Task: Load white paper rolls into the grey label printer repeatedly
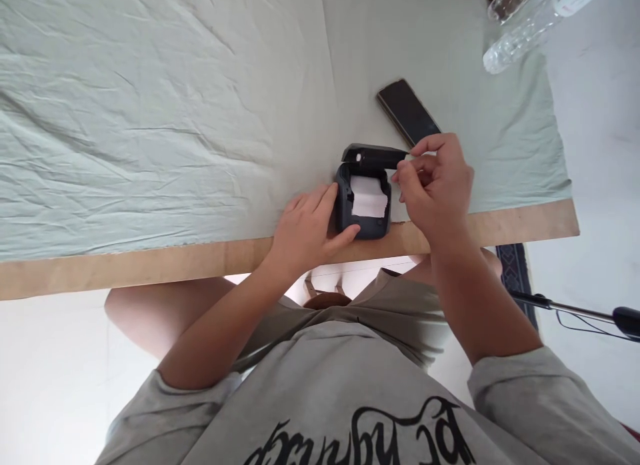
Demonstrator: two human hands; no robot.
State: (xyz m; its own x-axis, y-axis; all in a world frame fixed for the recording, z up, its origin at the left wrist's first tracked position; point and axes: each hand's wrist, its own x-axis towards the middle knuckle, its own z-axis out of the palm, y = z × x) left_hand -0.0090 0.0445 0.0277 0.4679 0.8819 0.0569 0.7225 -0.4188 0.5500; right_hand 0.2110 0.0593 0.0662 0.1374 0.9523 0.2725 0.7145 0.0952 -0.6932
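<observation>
A small dark thermal printer (367, 228) sits at the table's near edge with its cover raised. A white paper roll (369, 197) lies in the open compartment. My left hand (307, 226) holds the printer's left side, fingers along the wall and thumb across the front corner. At the right end of the raised black cover (375, 157), my right hand (436, 185) is closed in a pinch, with its fingertips on the cover's corner. The exact contact of those fingertips is partly hidden by the hand itself.
A smartphone (407, 110) lies face up just beyond my right hand. Clear plastic bottles (520, 42) lie at the far right corner. A wrinkled pale green cloth (150, 118) covers the table, whose wooden edge (140, 260) shows in front. A black-handled rod (575, 310) extends at right.
</observation>
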